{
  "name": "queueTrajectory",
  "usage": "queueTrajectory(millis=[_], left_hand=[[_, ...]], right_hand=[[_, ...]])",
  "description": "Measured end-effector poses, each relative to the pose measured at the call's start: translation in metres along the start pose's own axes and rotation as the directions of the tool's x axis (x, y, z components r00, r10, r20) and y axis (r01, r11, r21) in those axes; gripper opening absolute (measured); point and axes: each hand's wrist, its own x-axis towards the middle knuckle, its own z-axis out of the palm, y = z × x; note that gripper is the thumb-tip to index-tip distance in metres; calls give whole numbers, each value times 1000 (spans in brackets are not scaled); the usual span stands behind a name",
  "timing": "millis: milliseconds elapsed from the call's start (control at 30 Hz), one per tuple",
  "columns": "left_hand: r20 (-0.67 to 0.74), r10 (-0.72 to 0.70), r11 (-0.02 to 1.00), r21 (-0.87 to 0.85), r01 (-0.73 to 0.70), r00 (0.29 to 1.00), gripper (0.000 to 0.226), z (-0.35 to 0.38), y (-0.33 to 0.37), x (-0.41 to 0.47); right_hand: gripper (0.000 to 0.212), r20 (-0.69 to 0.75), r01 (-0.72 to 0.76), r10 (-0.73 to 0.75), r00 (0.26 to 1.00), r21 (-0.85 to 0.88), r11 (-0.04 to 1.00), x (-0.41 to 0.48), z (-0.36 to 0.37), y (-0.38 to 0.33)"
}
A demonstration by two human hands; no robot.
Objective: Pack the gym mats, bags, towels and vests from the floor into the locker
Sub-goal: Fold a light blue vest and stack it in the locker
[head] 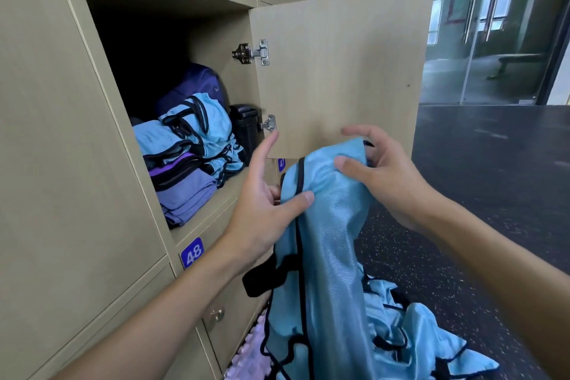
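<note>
Blue vest pinched in left hand, top gripped by right hand, near open locker with folded vests.

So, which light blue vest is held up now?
The vest hanging by the open door, held by the left hand and the right hand; the others lie stacked in the locker or heaped on the floor.

The single head-worn wide-angle camera faces forward and downward, near the open locker compartment on the left, with the dark floor extending on the right.
</note>
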Motion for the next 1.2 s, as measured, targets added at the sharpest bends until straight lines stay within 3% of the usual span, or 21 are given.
queueTrajectory(millis=[67,133,200,333,367,500,567,667,767,833,1033,1200], left_hand=[[-32,16,1000,1,-16,999,84,-2,4,4],[-65,16,1000,-23,-18,998,80,-6,5,10],[-79,5,998,-64,-10,997,75,-9,6,12],[-79,-57,997,-50,53,995,65,-18,4,15],[-86,-69,997,-50,65,994,63,-19,4,14],[-155,-66,996,-76,55,986,58,-19,6,15],[-179,-69,995,-85,55,981,56,-18,5,16],[-163,-99,992,-97,84,982,67,-17,3,13],[-30,-112,991,-82,110,993,97,-11,-3,1],[33,-116,988,-96,119,993,105,-9,-8,-4],[139,-91,992,-69,102,986,99,0,-15,-11],[82,-51,998,-28,53,995,106,12,-28,-10]], right_hand=[[71,122,-99,95,988,25,995,-5,-3,-1],[87,214,-157,144,966,49,986,-10,0,1],[88,220,-174,153,964,83,981,-13,8,4],[87,-37,-154,164,986,193,969,-5,11,4],[88,-37,-166,178,983,222,961,-5,9,3],[101,222,-255,217,951,160,954,-16,17,4],[99,250,-238,199,948,140,961,-20,25,6],[89,121,-174,162,979,100,980,-17,28,7],[82,13,-117,117,993,47,992,-13,25,8],[82,-8,-100,100,995,48,994,-12,23,9],[83,-88,-58,60,994,30,998,-7,11,14],[84,-104,-80,81,991,8,997,-4,8,19]])
